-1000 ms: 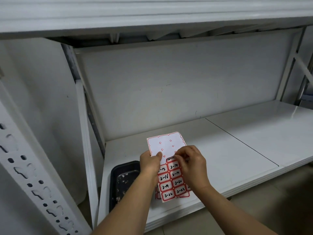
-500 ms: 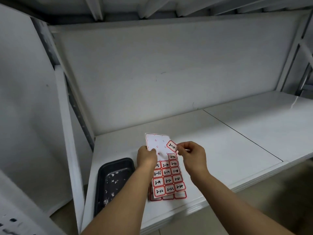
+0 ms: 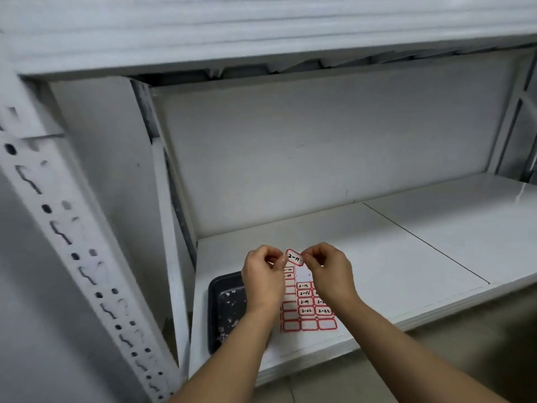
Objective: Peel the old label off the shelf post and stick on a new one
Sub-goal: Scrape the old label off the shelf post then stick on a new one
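Note:
A small red-bordered label (image 3: 294, 258) marked 2-11 hangs in the air above the shelf. My left hand (image 3: 263, 279) pinches its left end and my right hand (image 3: 327, 273) pinches its right end. Below my hands the label sheet (image 3: 308, 312) lies flat on the white shelf board (image 3: 377, 257), with several handwritten labels and some blank ones. The white perforated shelf post (image 3: 66, 237) runs diagonally down the left of the view. I see no old label on the part of the post in view.
A black tray (image 3: 225, 309) with small paper scraps sits at the shelf's left end, partly under my left wrist. A second white upright (image 3: 167, 228) stands behind it. An upper shelf edge (image 3: 261, 33) overhangs the bay. Floor shows at the lower right.
The label has come fully off the sheet. My left hand let go of the sheet, which now lies on the shelf, and took the label's other end. The view swung left.

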